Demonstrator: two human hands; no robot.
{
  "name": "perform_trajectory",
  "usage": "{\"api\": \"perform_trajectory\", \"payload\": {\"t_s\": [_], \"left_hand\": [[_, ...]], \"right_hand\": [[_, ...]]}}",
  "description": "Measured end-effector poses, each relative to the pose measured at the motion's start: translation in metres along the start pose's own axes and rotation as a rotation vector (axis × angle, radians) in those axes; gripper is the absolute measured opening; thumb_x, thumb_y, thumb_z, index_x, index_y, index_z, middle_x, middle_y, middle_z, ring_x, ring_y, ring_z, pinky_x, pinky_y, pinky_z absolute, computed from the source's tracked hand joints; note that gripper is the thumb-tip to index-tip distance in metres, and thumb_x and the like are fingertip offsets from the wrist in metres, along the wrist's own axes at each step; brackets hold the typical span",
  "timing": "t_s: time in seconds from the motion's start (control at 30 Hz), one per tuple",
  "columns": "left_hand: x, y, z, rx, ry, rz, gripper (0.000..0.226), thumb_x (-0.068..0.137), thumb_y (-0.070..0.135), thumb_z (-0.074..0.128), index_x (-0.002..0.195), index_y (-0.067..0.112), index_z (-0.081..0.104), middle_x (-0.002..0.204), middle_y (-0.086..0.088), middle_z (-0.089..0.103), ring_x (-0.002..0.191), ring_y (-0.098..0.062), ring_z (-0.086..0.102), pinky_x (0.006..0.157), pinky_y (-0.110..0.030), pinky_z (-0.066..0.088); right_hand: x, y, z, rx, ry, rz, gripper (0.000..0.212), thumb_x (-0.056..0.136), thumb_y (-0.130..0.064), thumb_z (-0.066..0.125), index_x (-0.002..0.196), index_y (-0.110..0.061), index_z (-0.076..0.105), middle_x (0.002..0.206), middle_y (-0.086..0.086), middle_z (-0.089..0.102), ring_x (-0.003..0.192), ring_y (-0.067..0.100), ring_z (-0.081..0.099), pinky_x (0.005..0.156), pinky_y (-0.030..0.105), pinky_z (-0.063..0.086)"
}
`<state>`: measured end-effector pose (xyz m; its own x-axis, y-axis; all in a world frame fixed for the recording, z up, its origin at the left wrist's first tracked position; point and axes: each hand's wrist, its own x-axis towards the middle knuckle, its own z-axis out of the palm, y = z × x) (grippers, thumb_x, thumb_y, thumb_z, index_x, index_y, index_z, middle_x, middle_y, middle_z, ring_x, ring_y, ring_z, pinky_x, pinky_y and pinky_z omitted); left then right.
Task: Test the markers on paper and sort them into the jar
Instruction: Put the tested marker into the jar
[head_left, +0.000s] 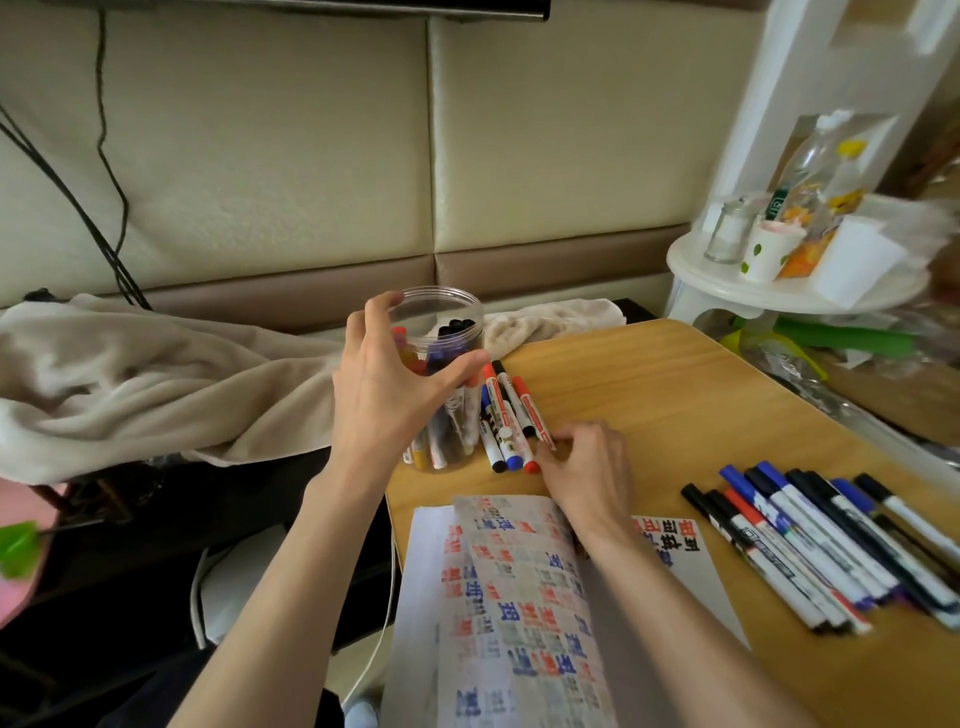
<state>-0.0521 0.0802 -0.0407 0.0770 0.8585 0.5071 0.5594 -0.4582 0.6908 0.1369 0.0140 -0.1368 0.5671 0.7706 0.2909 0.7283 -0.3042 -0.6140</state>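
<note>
A clear plastic jar (451, 322) stands open at the table's far left corner with several markers upright inside. My left hand (387, 387) grips the jar from the near side, thumb on its right wall, fingers on the rim. Beside the jar lies a small cluster of markers (506, 423) with red, blue and black caps. My right hand (587, 470) pinches the lower end of a red-capped marker (531, 408) at the cluster's right edge. Paper sheets (524, 597) covered in red, blue and black test marks lie in front of me. A row of several more markers (826, 540) lies at the right.
The wooden table (675, 395) ends just left of the jar, where a beige blanket (156, 374) drapes over a bench. A white round shelf (779, 280) with a glass jar, a cup and bags stands at the far right.
</note>
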Motion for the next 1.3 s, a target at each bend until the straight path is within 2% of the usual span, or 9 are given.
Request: {"api": "perform_trajectory", "payload": {"t_s": [0.3,0.53,0.73,0.8,0.87,0.93,1.0,1.1,1.3], "left_hand": [[0.001,0.013,0.015,-0.075,-0.042,0.043,0.101,0.065,0.070,0.080,0.147,0.024,0.043,0.140,0.003,0.053,0.107,0.003,0.047,0.080,-0.005,0.034],[-0.001,0.024,0.036,-0.129,-0.099,0.049,0.102,0.064,0.070,0.081,0.147,0.027,0.042,0.142,0.005,0.053,0.113,-0.004,0.053,0.080,-0.008,0.039],[-0.011,0.036,0.025,-0.221,-0.145,0.024,0.120,0.065,0.062,0.081,0.161,0.027,0.018,0.163,-0.002,0.020,0.133,-0.003,0.033,0.097,-0.004,0.033],[-0.017,0.049,0.010,-0.257,0.013,0.109,0.096,0.083,0.051,0.078,0.158,0.018,0.027,0.160,-0.007,0.022,0.141,-0.004,0.028,0.101,0.003,0.027],[-0.025,0.069,-0.005,-0.291,0.167,0.317,0.059,0.097,0.033,0.070,0.145,0.010,0.045,0.146,-0.009,0.043,0.137,-0.014,0.044,0.111,-0.018,0.037],[-0.039,0.093,-0.010,-0.423,0.018,0.479,0.027,0.100,0.016,0.064,0.126,0.008,0.061,0.120,-0.003,0.065,0.109,-0.019,0.066,0.092,-0.032,0.054],[-0.057,0.113,-0.007,-0.467,-0.375,0.507,0.011,0.100,0.014,0.063,0.110,0.012,0.069,0.099,0.005,0.072,0.088,-0.015,0.072,0.076,-0.030,0.058],[-0.078,0.107,0.013,-0.190,-0.864,0.526,0.011,0.098,0.031,0.066,0.102,0.025,0.074,0.095,0.021,0.072,0.087,-0.001,0.070,0.083,-0.032,0.058],[-0.092,0.074,0.017,0.391,-1.084,0.456,0.023,0.093,0.043,0.067,0.113,0.032,0.071,0.108,0.015,0.069,0.098,-0.006,0.063,0.089,-0.030,0.052]], "right_hand": [[0.000,0.014,-0.013,0.000,0.018,0.042,0.014,0.087,-0.033,0.081,0.090,-0.020,0.077,0.091,-0.002,0.069,0.089,0.020,0.063,0.070,0.033,0.053],[0.001,0.029,-0.030,-0.050,0.066,0.086,0.017,0.088,-0.033,0.080,0.087,-0.016,0.077,0.087,0.001,0.070,0.084,0.022,0.065,0.060,0.027,0.042],[-0.001,0.027,-0.037,-0.023,0.087,0.173,0.018,0.092,-0.036,0.076,0.095,-0.018,0.073,0.086,-0.004,0.068,0.073,0.014,0.057,0.048,0.021,0.028],[-0.002,0.026,-0.038,-0.021,0.106,0.201,0.016,0.094,-0.035,0.074,0.095,-0.019,0.072,0.078,-0.009,0.063,0.063,0.004,0.050,0.048,0.020,0.027],[-0.003,0.027,-0.040,-0.003,0.121,0.207,0.014,0.096,-0.033,0.071,0.091,-0.020,0.068,0.073,-0.012,0.059,0.059,-0.004,0.045,0.048,0.019,0.027],[-0.006,0.026,-0.041,0.035,0.115,0.216,0.015,0.098,-0.032,0.068,0.091,-0.019,0.067,0.078,-0.009,0.066,0.061,-0.002,0.049,0.049,0.020,0.029],[-0.014,0.025,-0.041,0.085,0.108,0.176,0.019,0.097,-0.038,0.063,0.096,-0.019,0.069,0.088,-0.003,0.071,0.071,0.012,0.060,0.056,0.025,0.038],[-0.026,0.027,-0.042,0.361,0.099,0.143,0.026,0.081,-0.040,0.061,0.091,-0.018,0.069,0.085,0.001,0.071,0.079,0.024,0.068,0.066,0.031,0.050],[-0.027,0.025,-0.057,0.211,0.178,0.158,0.006,0.090,-0.023,0.073,0.086,-0.019,0.074,0.072,-0.011,0.069,0.064,0.009,0.064,0.050,0.021,0.037]]}}
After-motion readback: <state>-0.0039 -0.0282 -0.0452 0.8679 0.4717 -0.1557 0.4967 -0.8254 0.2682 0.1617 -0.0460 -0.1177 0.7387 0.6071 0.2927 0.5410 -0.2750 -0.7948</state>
